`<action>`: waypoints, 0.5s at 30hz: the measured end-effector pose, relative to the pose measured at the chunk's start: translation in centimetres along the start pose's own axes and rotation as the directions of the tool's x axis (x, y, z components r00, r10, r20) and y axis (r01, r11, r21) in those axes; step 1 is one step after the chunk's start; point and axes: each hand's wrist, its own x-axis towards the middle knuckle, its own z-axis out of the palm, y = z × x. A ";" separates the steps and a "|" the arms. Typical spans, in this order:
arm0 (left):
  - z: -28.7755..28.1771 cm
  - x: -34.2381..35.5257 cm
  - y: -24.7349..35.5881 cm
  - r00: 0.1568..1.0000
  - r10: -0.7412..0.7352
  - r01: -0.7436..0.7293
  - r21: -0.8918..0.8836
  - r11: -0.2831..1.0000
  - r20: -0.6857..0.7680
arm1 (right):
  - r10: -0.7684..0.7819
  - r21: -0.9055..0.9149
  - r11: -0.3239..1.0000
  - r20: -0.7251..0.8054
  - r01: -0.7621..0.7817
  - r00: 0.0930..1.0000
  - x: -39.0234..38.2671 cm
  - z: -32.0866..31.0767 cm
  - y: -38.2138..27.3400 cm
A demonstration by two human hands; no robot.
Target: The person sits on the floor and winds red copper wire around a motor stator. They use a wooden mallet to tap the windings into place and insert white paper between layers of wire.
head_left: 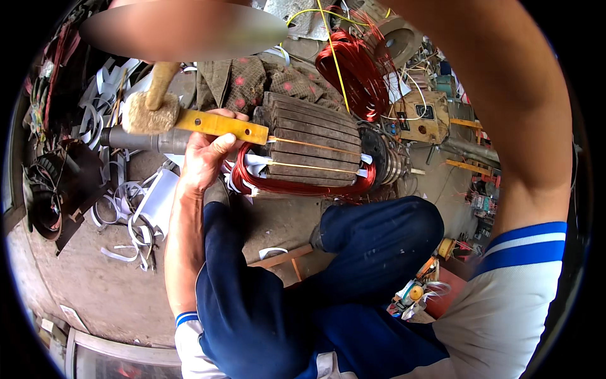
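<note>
My left hand (211,148) is closed round a flat yellow bar (221,126) with holes in it. One end of the bar meets the near end of a thin tan strip (315,145) lying in a slot of a dark motor rotor (312,120). Against the bar's other end rests a mallet (150,112) with a worn, pale head. Its handle rises to my right hand (183,28), which is blurred at the top edge, fingers not distinct. Red wire coils (297,185) run along the rotor's near side, with white paper liners (255,161) at the slot ends.
The rotor's shaft (148,139) extends left. White paper strips (139,215) litter the floor there, near a dark metal housing (53,189). Patterned cloth (243,82) lies behind the rotor. Looped red wire (350,72) and a worn box (416,117) stand at the far right.
</note>
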 end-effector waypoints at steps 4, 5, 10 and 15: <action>-0.4 -0.4 1.2 0.999 -0.004 0.004 0.014 1.000 -0.035 | -0.028 0.008 1.000 -0.014 0.028 1.000 1.2 -0.3 0.5; -1.7 -1.3 2.6 0.996 0.039 -0.033 0.071 0.997 -0.086 | -0.100 0.006 0.995 -0.046 0.100 0.994 3.0 -0.7 0.6; 0.2 -0.2 -0.2 1.000 0.019 -0.019 0.013 1.000 -0.005 | 0.016 0.022 1.000 0.023 -0.016 1.000 0.3 -0.1 0.7; -0.1 -0.3 0.2 1.000 0.000 0.001 0.045 0.999 -0.024 | 0.007 0.022 1.000 0.023 -0.007 1.000 0.7 0.1 1.3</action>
